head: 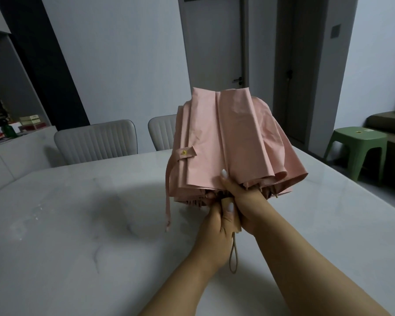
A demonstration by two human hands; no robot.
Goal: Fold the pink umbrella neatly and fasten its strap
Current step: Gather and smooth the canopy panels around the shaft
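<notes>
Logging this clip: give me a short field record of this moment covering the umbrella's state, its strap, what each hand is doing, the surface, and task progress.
umbrella: pink umbrella collapsed, canopy loose and flared, held upright above the table
strap: closure strap hangs free on the left side, unfastened; snap tab visible
left hand: left hand grips the handle
right hand: right hand holds the canopy's lower edge, thumb on the fabric
wrist loop: wrist loop dangles below the handle
surface: white marble table
progress: folds not gathered, strap not yet fastened

We see the pink umbrella [233, 142] in matt, creased cloth, its strap [169, 197] at nine o'clock bearing a shiny yellow snap [183, 152], over a glossy, smooth marble-look table [78, 224].
</notes>
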